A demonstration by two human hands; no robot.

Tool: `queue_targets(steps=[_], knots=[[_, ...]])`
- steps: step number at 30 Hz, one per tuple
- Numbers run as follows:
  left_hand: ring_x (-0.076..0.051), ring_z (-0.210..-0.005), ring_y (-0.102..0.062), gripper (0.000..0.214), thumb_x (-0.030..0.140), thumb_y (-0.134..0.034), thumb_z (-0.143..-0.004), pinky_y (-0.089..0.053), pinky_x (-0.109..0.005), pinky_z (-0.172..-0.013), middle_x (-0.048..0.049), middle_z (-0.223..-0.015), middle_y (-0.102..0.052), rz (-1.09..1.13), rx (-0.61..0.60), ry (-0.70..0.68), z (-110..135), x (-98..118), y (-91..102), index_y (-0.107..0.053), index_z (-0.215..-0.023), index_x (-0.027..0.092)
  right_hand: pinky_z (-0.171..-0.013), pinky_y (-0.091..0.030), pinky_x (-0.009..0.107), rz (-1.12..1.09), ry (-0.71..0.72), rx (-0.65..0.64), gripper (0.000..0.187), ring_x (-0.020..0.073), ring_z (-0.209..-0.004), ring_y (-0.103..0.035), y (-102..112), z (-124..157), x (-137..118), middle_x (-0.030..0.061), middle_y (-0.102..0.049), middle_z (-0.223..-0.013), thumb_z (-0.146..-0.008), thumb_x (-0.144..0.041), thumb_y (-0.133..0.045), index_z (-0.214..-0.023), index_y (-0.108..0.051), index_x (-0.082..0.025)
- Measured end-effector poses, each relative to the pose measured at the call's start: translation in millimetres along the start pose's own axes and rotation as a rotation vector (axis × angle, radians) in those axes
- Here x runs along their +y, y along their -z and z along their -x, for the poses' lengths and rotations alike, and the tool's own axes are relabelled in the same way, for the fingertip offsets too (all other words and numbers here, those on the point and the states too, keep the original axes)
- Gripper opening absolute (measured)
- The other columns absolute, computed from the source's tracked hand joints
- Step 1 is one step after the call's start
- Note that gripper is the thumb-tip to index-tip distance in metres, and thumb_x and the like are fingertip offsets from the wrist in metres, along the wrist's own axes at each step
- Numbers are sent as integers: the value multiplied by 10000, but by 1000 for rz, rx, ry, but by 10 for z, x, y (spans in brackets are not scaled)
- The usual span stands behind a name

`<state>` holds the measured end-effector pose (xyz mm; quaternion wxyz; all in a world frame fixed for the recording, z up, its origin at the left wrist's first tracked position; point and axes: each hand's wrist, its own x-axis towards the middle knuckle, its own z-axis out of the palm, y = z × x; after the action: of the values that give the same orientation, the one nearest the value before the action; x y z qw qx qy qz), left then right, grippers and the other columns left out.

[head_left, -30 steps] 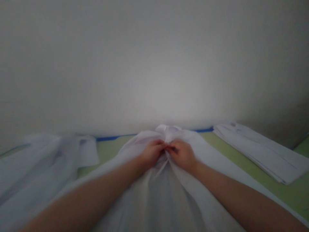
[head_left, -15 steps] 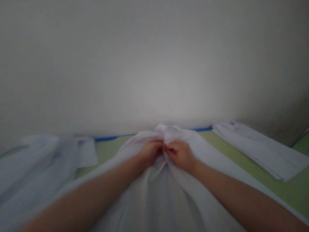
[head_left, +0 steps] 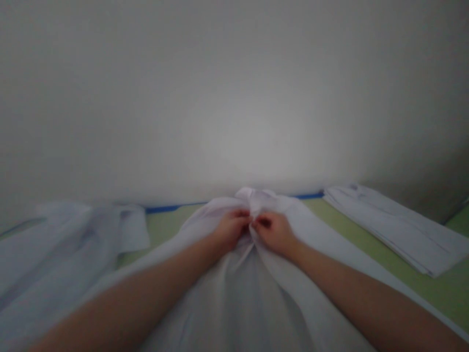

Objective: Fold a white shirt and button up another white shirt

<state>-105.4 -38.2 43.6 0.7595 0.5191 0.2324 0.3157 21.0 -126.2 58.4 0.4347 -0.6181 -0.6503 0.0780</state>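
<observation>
A white garment [head_left: 227, 298] lies spread in front of me on a green surface [head_left: 164, 227], its top end bunched near the wall. My left hand [head_left: 230, 230] and my right hand [head_left: 274, 232] meet at the garment's middle, just below that bunched end. Both hands have their fingers curled and pinched on the white fabric, fingertips almost touching each other. The picture is dim and soft, so what lies between the fingertips cannot be made out.
A folded white cloth [head_left: 395, 227] lies at the right on the green surface. More loose white cloth [head_left: 62, 244] is heaped at the left. A blue strip [head_left: 164, 209] runs along the foot of a plain pale wall [head_left: 234, 98] right behind.
Both hands stay pinched at the same spot on the garment; their fingertips have shifted only slightly. Nothing else has moved.
</observation>
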Motion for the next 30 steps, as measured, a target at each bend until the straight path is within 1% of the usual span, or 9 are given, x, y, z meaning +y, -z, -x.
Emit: queue_targets(steps=[3,8,15,19,21,23,25,28,30], knots=[[-119,-632,-589,162,175,-668,-619,-464,-247,-639,-25,-733,-638,-60,32,-65,-23,-51,35,-606,-769,166,-546,-385,211,-115,-89,-68,174,105,-574,-519,-9,-34,98,10,-624,-653,-770,-307,-564,-710,-636,-160],[-116,-667,-594,319,260,-670,-671,-466,-233,-649,-22,-768,-639,-434,59,-191,-26,-42,46,-562,-954,161,-485,-317,191,-246,-168,-107,198,83,-500,-427,11,-82,201,-29,-507,-536,-757,-318,-544,-652,-572,-153],[-125,-730,-599,287,269,-554,-777,-463,-231,-674,-25,-839,-648,-981,7,-354,63,183,-44,-549,-1044,163,-550,-345,197,-172,-174,-85,119,102,-584,-467,21,-82,207,-16,-541,-609,-750,-251,-494,-721,-565,-159],[-166,-868,-572,206,201,-490,-814,-422,-288,-805,-42,-915,-635,-1468,-233,-619,156,365,-70,-605,-985,189,-582,-372,209,-193,-237,-164,109,115,-618,-496,35,-89,209,-11,-572,-630,-730,-242,-489,-722,-559,-158],[-188,-908,-558,196,196,-503,-805,-398,-321,-852,-57,-919,-624,-1621,-358,-705,190,416,-81,-616,-964,180,-618,-391,218,-215,-233,-189,96,123,-661,-513,53,-93,202,-5,-589,-667,-709,-227,-496,-715,-557,-155],[-186,-898,-559,191,194,-504,-800,-398,-320,-850,-55,-900,-622,-1646,-368,-706,199,436,-95,-625,-948,182,-616,-395,221,-233,-231,-198,101,122,-656,-509,75,-96,186,-3,-582,-668,-709,-235,-494,-710,-550,-151],[-162,-859,-570,184,182,-485,-802,-420,-280,-800,-38,-882,-631,-1540,-267,-629,175,435,-105,-634,-909,193,-585,-389,217,-256,-213,-192,148,115,-624,-492,97,-95,159,-4,-561,-655,-737,-289,-491,-726,-539,-150],[-123,-742,-592,131,201,-504,-782,-454,-222,-678,-12,-808,-646,-1229,-72,-416,84,419,-95,-619,-844,192,-571,-375,213,-170,-128,-149,245,109,-622,-481,130,-85,86,1,-559,-699,-750,-393,-514,-802,-527,-154],[-114,-639,-596,90,233,-546,-759,-471,-218,-603,-1,-715,-635,-979,13,-257,12,402,-74,-582,-823,181,-567,-356,220,56,-102,-98,297,113,-620,-472,163,-72,1,5,-559,-718,-723,-429,-550,-841,-516,-158]])
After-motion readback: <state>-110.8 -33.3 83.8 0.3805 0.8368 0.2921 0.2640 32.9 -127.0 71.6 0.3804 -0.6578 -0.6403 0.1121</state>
